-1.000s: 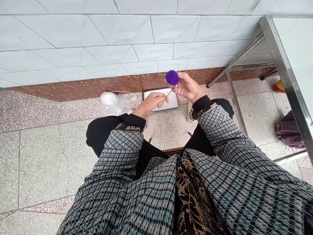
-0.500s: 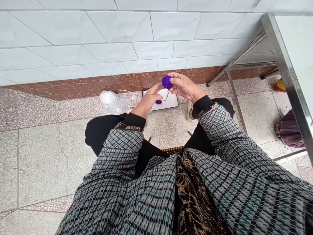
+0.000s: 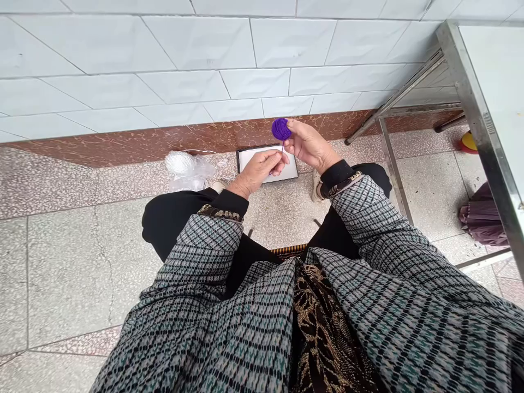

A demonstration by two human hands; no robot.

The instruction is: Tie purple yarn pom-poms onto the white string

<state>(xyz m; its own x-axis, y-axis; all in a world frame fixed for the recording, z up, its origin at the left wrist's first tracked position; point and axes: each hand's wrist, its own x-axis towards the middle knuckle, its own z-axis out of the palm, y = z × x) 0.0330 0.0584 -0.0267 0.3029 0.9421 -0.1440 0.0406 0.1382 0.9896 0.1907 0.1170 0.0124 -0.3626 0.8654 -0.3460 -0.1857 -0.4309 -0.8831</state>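
A small ball of purple yarn [image 3: 280, 129] is pinched in the fingers of my right hand [image 3: 308, 144], held up in front of the wall's base. From its underside a short purple strand runs down to my left hand [image 3: 262, 170], whose thumb and fingers are closed on it. Below both hands, a shallow white tray with a dark rim [image 3: 291, 170] lies on the floor, partly covered by my left hand. My left hand also hides whatever lies in the tray's near left part.
White yarn [image 3: 180, 162] in clear plastic lies left of the tray. A metal-framed table [image 3: 466, 82] stands at the right. Under it are a red and yellow object [image 3: 469, 143] and purple cloth [image 3: 485, 218]. A tiled wall [image 3: 213, 43] rises ahead.
My left hand has moved down and right and closed on the strand below the ball. The ball has turned in my right hand. The purple piece in the tray is now hidden.
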